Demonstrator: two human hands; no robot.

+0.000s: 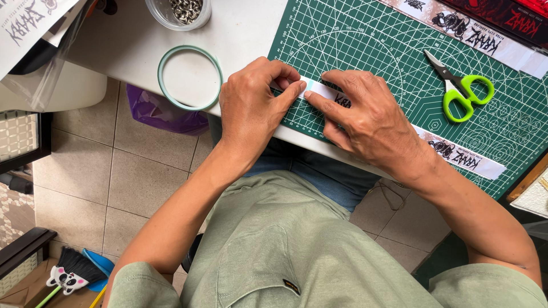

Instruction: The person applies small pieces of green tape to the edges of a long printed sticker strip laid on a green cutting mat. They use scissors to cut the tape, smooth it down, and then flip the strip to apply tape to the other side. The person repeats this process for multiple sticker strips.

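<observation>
A long white paper strip (468, 159) with black printed graphics lies across the green cutting mat (354, 40). My left hand (251, 108) pinches the strip's left end, thumb and forefinger closed on it. My right hand (365, 117) presses flat on the strip just to the right, its forefinger tip meeting my left thumb. The middle of the strip is hidden under my right hand.
Green-handled scissors (459, 85) lie on the mat to the right. A roll of tape (189, 77) sits on the white table (131, 40) at left, behind it a clear cup of small metal pieces (184, 11). Another printed strip (485, 40) runs along the mat's far edge.
</observation>
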